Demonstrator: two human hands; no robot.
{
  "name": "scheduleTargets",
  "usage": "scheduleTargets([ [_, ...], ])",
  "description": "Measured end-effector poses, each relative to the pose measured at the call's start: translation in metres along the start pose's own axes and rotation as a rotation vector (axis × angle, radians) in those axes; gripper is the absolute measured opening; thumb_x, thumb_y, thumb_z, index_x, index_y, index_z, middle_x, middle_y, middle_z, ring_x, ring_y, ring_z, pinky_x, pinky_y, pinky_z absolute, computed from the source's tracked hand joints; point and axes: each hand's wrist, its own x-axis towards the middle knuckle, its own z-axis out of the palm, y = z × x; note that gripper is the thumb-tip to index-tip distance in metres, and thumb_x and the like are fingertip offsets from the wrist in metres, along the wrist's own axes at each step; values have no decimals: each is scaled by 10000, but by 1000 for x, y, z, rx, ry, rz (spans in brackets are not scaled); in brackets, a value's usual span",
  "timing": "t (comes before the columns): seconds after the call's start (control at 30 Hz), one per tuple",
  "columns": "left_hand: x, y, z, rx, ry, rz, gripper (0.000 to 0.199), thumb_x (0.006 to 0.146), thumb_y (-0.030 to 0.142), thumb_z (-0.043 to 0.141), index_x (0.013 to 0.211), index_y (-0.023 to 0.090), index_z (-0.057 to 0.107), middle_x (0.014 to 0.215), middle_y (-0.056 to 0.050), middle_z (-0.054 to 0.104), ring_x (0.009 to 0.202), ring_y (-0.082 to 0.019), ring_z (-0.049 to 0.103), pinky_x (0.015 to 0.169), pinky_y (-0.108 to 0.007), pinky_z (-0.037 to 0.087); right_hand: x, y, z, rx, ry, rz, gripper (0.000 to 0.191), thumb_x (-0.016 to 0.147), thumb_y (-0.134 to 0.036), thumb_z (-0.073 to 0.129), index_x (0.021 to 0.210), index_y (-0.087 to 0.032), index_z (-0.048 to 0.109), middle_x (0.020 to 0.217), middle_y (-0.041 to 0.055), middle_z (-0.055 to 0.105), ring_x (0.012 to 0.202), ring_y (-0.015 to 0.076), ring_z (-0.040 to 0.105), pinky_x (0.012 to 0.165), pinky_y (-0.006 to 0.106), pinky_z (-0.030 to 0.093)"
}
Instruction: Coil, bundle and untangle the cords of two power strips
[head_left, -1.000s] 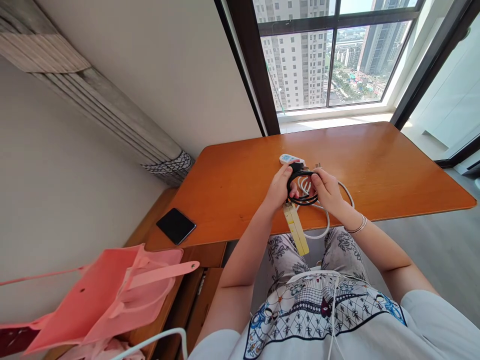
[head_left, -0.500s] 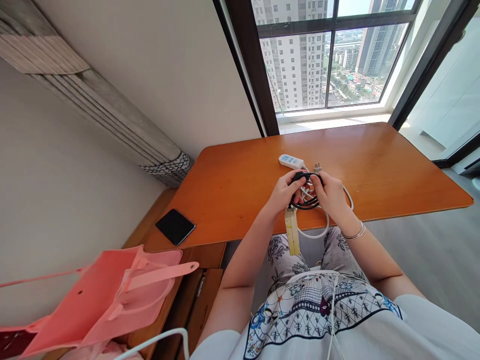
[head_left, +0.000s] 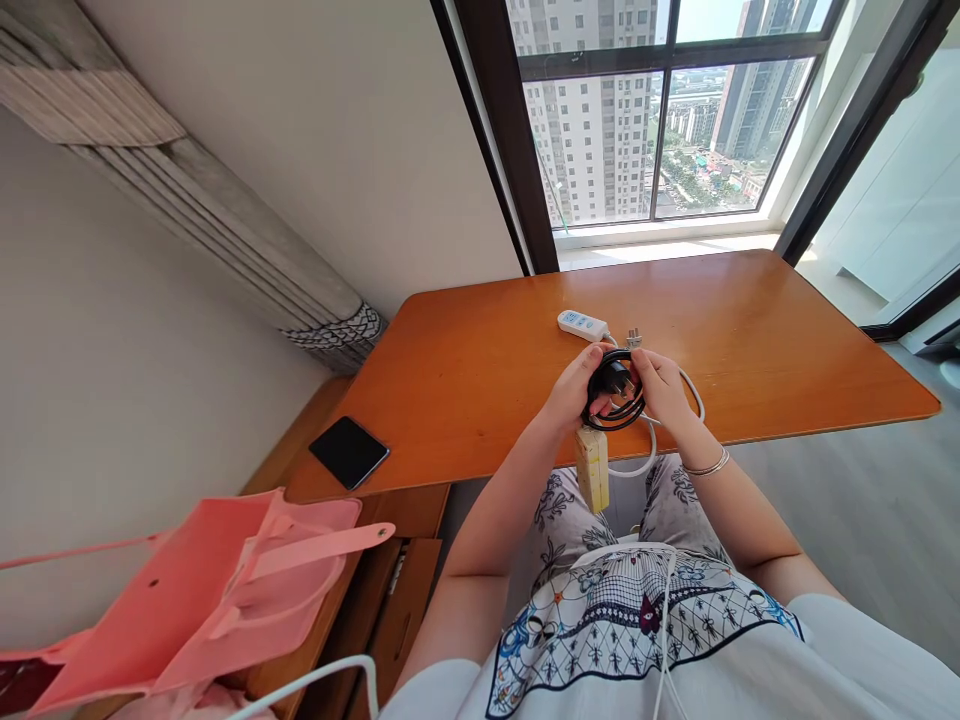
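Observation:
A coiled black cable (head_left: 616,418) is held between my two hands above the table's front edge, with a black plug visible inside the loops. My left hand (head_left: 576,388) grips the coil's left side, fingers closed round it. On the right side, my right hand (head_left: 660,384) pinches the loops. Below the coil hangs a yellowed power adapter (head_left: 592,470), over my lap. A white cord (head_left: 648,455) loops down behind the coil and past my right hand. Its metal-pronged plug (head_left: 634,337) lies just beyond my fingers. The white power strip (head_left: 583,324) rests on the table further back.
A black phone (head_left: 349,452) lies at the left end of the brown table (head_left: 465,380). Below it on the left is an open pink bag (head_left: 225,590) with a strap. A white curved tube (head_left: 315,674) stands near my left arm. The window (head_left: 660,130) is behind the table.
The black coil has turned to face me more, so its round loops and plug show. The adapter has swung slightly right and turned. Both hands keep hold of the coil.

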Motion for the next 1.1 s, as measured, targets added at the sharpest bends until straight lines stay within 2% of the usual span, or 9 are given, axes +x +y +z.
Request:
scheduleTargets([
  [0.1, 1, -3, 1, -123, 19, 46, 643, 741, 731, 722, 1054, 181, 608, 569, 45, 644, 277, -40, 318, 342, -209, 334, 1, 4, 8, 142, 43, 27, 696, 801, -889, 488, 565, -238, 423, 482, -22, 463, 463, 129, 434, 494, 295, 350],
  [0.2, 1, -6, -1, -213, -62, 71, 748, 635, 773, 771, 1066, 181, 619, 538, 53, 616, 288, -31, 286, 354, -207, 333, 1, 5, 16, 259, 29, 61, 689, 767, -888, 544, 577, -234, 440, 502, -27, 463, 469, 123, 445, 477, 284, 343],
  [0.4, 1, -10, -9, -308, -212, 118, 912, 514, 649, 903, 1238, 168, 625, 607, 50, 636, 316, 12, 231, 394, -199, 314, -4, -1, 22, 559, -90, 262, 670, 695, -854, 674, 607, -232, 438, 533, -32, 492, 511, 121, 471, 506, 272, 406],
  [0.47, 1, -12, -12, -256, -227, 126, 973, 463, 617, 938, 1262, 183, 590, 627, 54, 637, 339, -1, 296, 429, -208, 359, -6, -3, 22, 616, -73, 297, 670, 691, -833, 700, 596, -234, 416, 495, -51, 428, 487, 111, 445, 490, 264, 398],
  [0.53, 0, -12, -15, -133, -220, 115, 947, 462, 506, 978, 1252, 209, 547, 630, 63, 633, 398, -47, 438, 478, -216, 410, -7, -5, 22, 634, -20, 306, 669, 710, -815, 704, 583, -234, 397, 463, -70, 348, 455, 97, 392, 454, 251, 361],
  [0.67, 0, -12, -19, 112, -126, 71, 734, 577, 381, 954, 1144, 229, 512, 669, 62, 647, 532, -116, 597, 529, -218, 443, -8, -9, 23, 677, 55, 353, 678, 719, -800, 710, 560, -237, 367, 442, -85, 274, 413, 80, 312, 404, 243, 304],
  [0.83, 2, -12, -19, 183, 45, 182, 612, 527, 391, 972, 956, 183, 587, 813, 13, 694, 724, -133, 666, 708, -245, 526, -6, -7, 23, 694, 131, 356, 657, 804, -764, 661, 570, -238, 346, 458, -87, 243, 428, 81, 286, 423, 235, 336],
  [1.0, 4, -18, -17, 9, 180, 198, 692, 599, 517, 929, 1127, 205, 608, 915, -38, 734, 809, -193, 733, 773, -312, 577, -3, 9, 23, 714, 149, 367, 622, 804, -749, 664, 609, -244, 357, 488, -82, 285, 464, 96, 322, 488, 249, 388],
  [1.1, 5, -21, -15, -150, 275, 164, 611, 655, 561, 881, 1056, 204, 588, 951, -61, 742, 811, -199, 733, 713, -302, 579, -4, 21, 26, 670, 117, 348, 636, 701, -787, 724, 616, -238, 413, 523, -64, 383, 516, 102, 390, 541, 257, 411],
])
